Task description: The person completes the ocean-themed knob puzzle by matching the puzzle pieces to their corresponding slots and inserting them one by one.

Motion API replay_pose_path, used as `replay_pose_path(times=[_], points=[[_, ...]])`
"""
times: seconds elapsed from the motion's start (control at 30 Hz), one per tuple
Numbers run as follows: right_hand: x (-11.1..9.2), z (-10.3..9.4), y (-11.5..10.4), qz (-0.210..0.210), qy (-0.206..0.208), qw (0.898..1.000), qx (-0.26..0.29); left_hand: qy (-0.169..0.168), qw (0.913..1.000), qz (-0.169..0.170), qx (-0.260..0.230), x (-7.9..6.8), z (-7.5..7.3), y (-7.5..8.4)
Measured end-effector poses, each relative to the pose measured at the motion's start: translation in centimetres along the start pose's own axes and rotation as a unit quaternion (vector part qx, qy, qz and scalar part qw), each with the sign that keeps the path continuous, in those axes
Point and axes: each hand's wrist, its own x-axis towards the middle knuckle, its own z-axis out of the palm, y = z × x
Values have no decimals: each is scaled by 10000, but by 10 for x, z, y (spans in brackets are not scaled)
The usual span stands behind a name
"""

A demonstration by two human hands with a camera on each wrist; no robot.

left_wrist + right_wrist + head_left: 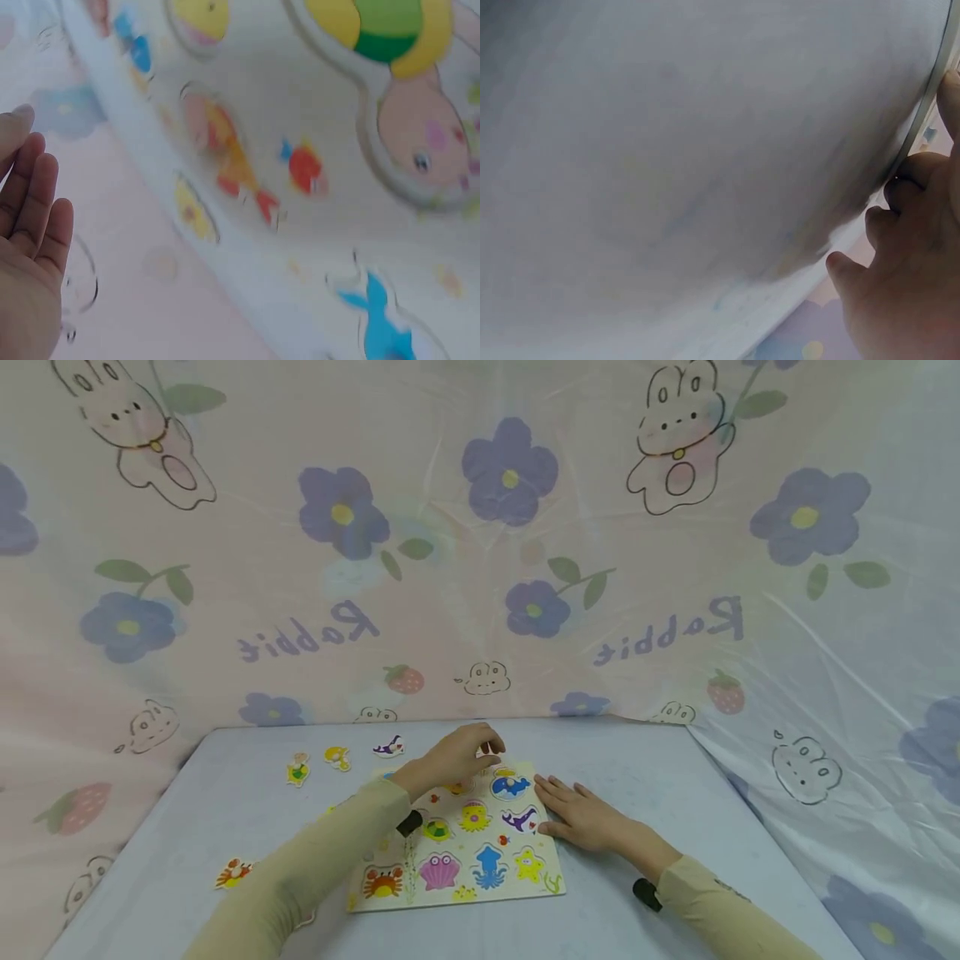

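Note:
A pale board (420, 900) with sea-animal pictures lies on the table, its pieces including a crab (383, 882), a pink shell (439, 871), a blue squid (490, 867), a starfish (528, 865) and a blue whale (510, 787). Above the board's far edge hovers my left hand (457, 756), its fingers loosely bent. In the left wrist view that hand (30, 240) shows nothing between thumb and fingers. My right hand (588, 817) lies with fairly straight fingers against the board's right edge; the right wrist view shows this hand (907, 262) touching the board's side (928, 105).
Loose pieces lie left of the board: a mermaid-like piece (297, 770), a yellow piece (337, 757), a purple piece (389, 746) and a crab piece (234, 872). My left sleeve (300, 877) covers part of the board's left side. A printed curtain (435, 610) hangs behind the table.

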Motion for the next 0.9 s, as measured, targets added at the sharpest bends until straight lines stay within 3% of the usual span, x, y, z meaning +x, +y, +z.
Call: replay_pose_path(times=[0.2, 0.47, 0.77, 0.9], points=[[1, -1, -1, -22, 1, 10000, -36, 544, 9982, 37, -255, -17, -27, -12], [0, 1, -1, 6, -26, 10000, -14, 1263, 9917, 184, -153, -47, -59, -42], [1, 2, 3, -52, 20, 10000, -77, 1616, 9864, -262, -162, -86, -84, -89], [1, 3, 3, -67, 31, 10000, -24, 1591, 9845, -736, -53, -103, -86, -111]])
